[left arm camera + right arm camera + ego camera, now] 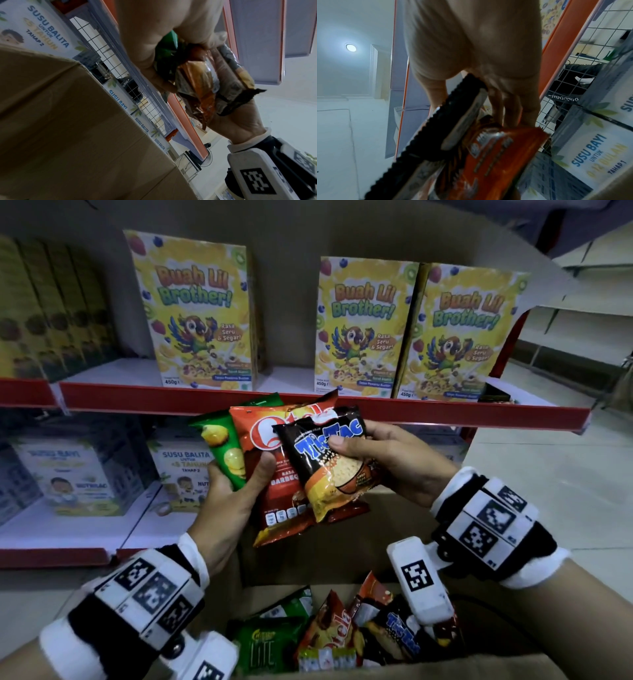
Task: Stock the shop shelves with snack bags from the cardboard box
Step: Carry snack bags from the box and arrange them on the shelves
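My left hand [236, 484] grips a green snack bag [224, 451] and a red Qtela bag [274, 501] fanned together, thumb across the red one. My right hand [373, 453] pinches a black Tic Tac bag [329, 460] that lies over the red bag, thumb on its front. All three hang above the open cardboard box [342, 556], in front of the red shelf edge [171, 400]. Several more snack bags [329, 635] lie in the box. In the left wrist view the left hand [164, 75] grips the bags [202, 83]. In the right wrist view the right hand [488, 75] holds the black bag [440, 129] against the red bag [489, 162].
Cereal boxes [202, 313] stand on the upper shelf, with a gap between the left one and the right pair [411, 333]. Milk powder boxes [78, 474] fill the lower shelf [68, 535]. Pale floor [565, 474] lies to the right.
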A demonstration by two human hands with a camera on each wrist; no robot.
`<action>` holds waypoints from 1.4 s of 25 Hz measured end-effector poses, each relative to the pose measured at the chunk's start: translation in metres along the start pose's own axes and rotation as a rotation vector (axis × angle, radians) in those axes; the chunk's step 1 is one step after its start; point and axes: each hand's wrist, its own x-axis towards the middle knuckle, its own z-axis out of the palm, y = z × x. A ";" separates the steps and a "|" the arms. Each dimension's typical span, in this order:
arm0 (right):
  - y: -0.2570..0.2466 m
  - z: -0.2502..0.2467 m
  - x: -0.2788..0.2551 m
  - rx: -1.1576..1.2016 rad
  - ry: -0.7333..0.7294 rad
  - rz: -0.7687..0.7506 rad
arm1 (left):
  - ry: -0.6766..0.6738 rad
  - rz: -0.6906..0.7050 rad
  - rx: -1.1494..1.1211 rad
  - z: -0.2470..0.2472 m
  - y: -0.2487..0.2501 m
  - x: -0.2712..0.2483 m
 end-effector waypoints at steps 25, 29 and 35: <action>-0.008 0.017 0.085 0.105 0.341 -0.208 | 0.463 0.338 0.208 -0.007 0.025 0.083; -0.026 0.035 0.061 0.116 0.398 -0.023 | 0.476 0.205 0.187 0.007 0.055 0.052; -0.183 0.047 0.029 0.084 0.310 0.031 | 0.461 0.152 0.151 0.042 0.196 0.023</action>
